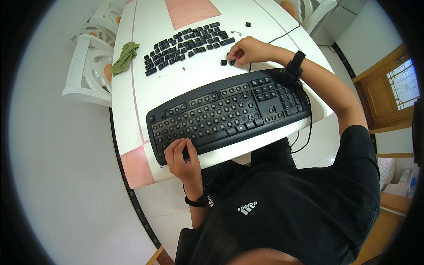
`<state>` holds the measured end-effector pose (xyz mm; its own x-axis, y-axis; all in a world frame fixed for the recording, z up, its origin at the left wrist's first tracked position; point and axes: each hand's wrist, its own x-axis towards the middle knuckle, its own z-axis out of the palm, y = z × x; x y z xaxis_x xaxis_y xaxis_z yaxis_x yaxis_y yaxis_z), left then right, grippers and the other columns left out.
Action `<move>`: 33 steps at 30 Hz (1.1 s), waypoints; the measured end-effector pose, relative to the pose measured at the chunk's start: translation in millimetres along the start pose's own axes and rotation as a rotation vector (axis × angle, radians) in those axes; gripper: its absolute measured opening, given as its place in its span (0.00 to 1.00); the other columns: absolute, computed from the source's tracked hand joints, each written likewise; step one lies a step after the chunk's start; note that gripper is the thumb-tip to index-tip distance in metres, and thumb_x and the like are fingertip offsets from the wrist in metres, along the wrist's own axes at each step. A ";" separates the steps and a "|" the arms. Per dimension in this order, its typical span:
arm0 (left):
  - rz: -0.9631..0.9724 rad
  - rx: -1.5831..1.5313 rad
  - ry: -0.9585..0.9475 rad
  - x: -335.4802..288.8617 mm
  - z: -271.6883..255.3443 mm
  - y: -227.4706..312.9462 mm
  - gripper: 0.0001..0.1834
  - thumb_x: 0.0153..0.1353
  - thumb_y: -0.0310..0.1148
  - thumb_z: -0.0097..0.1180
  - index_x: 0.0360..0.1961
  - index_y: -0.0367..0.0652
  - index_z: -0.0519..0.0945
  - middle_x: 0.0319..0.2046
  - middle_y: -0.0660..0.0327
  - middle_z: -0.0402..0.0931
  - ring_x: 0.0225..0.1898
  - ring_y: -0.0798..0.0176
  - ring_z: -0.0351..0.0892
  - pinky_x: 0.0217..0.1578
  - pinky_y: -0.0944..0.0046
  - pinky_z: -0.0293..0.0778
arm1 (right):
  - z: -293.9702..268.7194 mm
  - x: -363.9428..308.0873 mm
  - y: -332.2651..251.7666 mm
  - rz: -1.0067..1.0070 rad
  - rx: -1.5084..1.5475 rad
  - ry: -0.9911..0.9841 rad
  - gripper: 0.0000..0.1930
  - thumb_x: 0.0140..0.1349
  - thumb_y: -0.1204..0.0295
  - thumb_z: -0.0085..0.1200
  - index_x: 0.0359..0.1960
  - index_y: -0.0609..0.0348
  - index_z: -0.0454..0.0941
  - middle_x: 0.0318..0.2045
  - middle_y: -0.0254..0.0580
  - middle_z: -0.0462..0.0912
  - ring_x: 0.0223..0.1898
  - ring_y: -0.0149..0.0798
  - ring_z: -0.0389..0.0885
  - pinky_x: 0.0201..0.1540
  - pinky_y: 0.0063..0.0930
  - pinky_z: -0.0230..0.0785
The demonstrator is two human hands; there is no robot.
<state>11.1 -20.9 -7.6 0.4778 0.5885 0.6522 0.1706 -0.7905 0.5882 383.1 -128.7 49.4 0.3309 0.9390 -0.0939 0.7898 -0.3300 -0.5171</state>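
Note:
A black keyboard (212, 102) lies slightly slanted near the table's front edge. Most of its main block is stripped of keycaps, showing bare sockets; the keys on its right side are in place. My left hand (182, 161) rests at the keyboard's lower left corner, fingers bent together over the front edge; what they hold, if anything, is hidden. Beyond the keyboard, my right hand (247, 51) has its thumb and fingertips closed on a small black keycap (232, 62) at the tabletop. Just left of it sits another keycap (223, 62).
Rows of loose black keycaps (187, 44) are spread behind the keyboard. One lone keycap (247, 24) and a small wire tool (236, 32) lie farther back. A green cloth (126, 58) hangs at the left table edge. A black cable (285, 34) crosses the right side; white chairs (86, 70) stand alongside.

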 end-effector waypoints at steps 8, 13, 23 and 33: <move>0.019 0.010 -0.002 1.0 1.4 0.0 0.06 0.56 0.18 0.66 0.34 0.37 0.83 0.37 0.58 0.80 0.39 0.56 0.79 0.41 0.61 0.77 | -16.0 -15.9 -1.8 0.035 -0.037 0.090 0.13 0.59 0.76 0.63 0.46 0.63 0.86 0.40 0.45 0.89 0.40 0.35 0.88 0.50 0.26 0.80; 0.011 0.016 -0.012 -2.0 1.2 -1.9 0.06 0.56 0.18 0.65 0.35 0.37 0.83 0.37 0.57 0.80 0.39 0.57 0.80 0.40 0.62 0.77 | -52.2 -80.8 -44.5 0.004 -0.046 0.311 0.08 0.60 0.75 0.59 0.38 0.64 0.86 0.33 0.46 0.88 0.37 0.39 0.87 0.46 0.27 0.79; 0.034 0.088 -0.081 0.3 4.7 4.1 0.04 0.58 0.20 0.64 0.34 0.35 0.83 0.37 0.56 0.81 0.40 0.55 0.79 0.42 0.60 0.75 | 28.3 -244.4 -33.0 0.431 0.305 1.076 0.14 0.64 0.69 0.63 0.23 0.64 0.80 0.21 0.35 0.80 0.26 0.24 0.75 0.30 0.18 0.63; 0.098 0.200 -0.111 -1.0 9.5 4.6 0.02 0.58 0.20 0.62 0.33 0.36 0.82 0.36 0.56 0.80 0.39 0.53 0.77 0.43 0.58 0.72 | 88.4 -222.5 -21.7 0.404 0.217 1.194 0.16 0.66 0.75 0.59 0.18 0.66 0.74 0.16 0.34 0.74 0.19 0.24 0.69 0.24 0.22 0.56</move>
<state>19.6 -26.7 -10.1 0.5906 0.4935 0.6385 0.2807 -0.8674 0.4108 246.7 -321.8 6.4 0.8719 0.0692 0.4847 0.4623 -0.4422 -0.7686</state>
